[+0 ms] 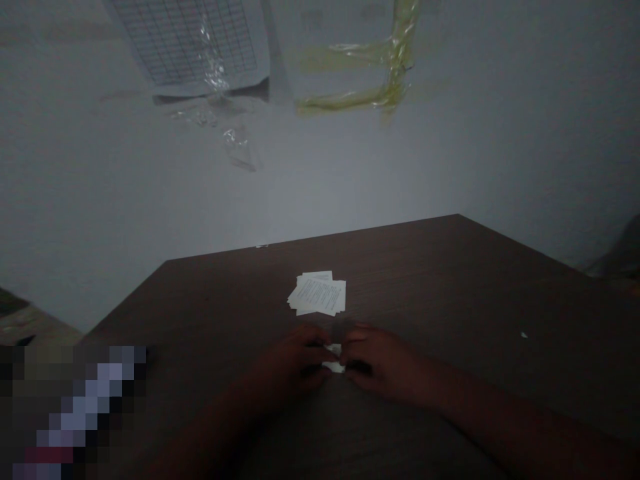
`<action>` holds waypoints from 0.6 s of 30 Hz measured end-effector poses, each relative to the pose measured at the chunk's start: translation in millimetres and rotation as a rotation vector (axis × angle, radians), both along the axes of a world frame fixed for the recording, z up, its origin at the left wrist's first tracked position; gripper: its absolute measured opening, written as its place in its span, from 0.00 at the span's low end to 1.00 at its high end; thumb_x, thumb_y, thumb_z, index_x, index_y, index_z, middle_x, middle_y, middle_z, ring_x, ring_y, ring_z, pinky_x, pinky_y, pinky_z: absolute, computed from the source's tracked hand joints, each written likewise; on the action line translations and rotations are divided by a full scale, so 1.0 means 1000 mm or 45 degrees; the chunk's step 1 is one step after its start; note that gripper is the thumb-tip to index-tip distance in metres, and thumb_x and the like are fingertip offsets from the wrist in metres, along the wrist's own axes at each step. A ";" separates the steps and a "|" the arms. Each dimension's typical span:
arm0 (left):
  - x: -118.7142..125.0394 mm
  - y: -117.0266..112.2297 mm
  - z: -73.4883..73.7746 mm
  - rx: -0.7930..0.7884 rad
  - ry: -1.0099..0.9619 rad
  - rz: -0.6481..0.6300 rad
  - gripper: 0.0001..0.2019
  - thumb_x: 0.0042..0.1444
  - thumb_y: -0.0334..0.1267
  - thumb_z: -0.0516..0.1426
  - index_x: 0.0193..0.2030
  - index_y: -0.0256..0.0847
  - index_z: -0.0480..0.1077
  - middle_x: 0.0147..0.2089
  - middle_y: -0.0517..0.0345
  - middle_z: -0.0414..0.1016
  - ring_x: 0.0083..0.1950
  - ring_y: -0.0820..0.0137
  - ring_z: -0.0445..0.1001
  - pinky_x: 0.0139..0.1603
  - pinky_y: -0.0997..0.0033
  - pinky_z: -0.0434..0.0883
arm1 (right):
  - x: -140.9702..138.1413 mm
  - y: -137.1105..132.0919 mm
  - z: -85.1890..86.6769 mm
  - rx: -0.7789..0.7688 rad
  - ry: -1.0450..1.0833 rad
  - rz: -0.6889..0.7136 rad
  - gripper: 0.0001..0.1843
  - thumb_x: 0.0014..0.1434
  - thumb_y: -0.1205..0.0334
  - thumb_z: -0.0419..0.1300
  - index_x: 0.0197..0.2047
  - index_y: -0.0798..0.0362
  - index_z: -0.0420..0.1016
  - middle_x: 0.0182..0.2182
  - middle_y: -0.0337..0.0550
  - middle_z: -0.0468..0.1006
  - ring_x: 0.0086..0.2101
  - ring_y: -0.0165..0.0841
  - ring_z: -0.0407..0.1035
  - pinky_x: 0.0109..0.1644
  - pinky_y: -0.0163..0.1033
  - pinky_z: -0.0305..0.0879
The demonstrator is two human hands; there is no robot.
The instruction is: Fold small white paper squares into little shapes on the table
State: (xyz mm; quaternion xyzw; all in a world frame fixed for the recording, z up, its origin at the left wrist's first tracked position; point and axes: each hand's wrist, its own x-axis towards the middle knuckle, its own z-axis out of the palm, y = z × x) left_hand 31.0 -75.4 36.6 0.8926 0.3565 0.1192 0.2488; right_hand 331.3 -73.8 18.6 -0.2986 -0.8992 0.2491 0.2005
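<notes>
Both my hands meet low over the brown table, around a small piece of white paper (334, 367). My left hand (300, 360) has its fingers curled at the paper's left side. On the right side, my right hand (373, 360) holds its edge, fingers bent and thumb below. Much of the paper is hidden behind the fingers. Just beyond my hands lies a loose stack of white paper slips (320, 295) with printed lines of text, fanned at odd angles.
The dark wooden table (400, 267) reaches back to a pale wall (320, 187). A tiny white scrap (524, 335) lies at the right. Taped to the wall are a gridded sheet (195, 40) and another paper with yellow tape (350, 100). The lower left corner is pixelated.
</notes>
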 end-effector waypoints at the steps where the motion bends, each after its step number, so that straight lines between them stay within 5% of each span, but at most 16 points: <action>1: 0.000 0.000 0.000 -0.001 0.006 0.011 0.14 0.79 0.36 0.72 0.66 0.51 0.94 0.76 0.46 0.89 0.75 0.47 0.89 0.83 0.47 0.85 | 0.001 0.001 0.000 -0.028 0.017 -0.019 0.06 0.75 0.71 0.77 0.50 0.49 0.92 0.51 0.47 0.91 0.52 0.44 0.86 0.64 0.50 0.83; 8: -0.001 -0.001 -0.005 0.005 0.055 0.060 0.16 0.77 0.33 0.72 0.67 0.48 0.94 0.77 0.44 0.88 0.76 0.47 0.88 0.82 0.45 0.85 | 0.011 0.001 0.012 -0.131 0.011 -0.140 0.08 0.73 0.74 0.75 0.47 0.51 0.87 0.50 0.47 0.88 0.49 0.42 0.84 0.57 0.45 0.82; 18: -0.001 -0.002 0.001 0.016 0.021 0.008 0.16 0.78 0.35 0.70 0.67 0.51 0.93 0.75 0.47 0.89 0.74 0.49 0.88 0.80 0.48 0.86 | 0.014 0.002 0.006 -0.032 0.020 0.109 0.15 0.76 0.76 0.73 0.52 0.47 0.98 0.52 0.47 0.91 0.52 0.42 0.87 0.60 0.45 0.83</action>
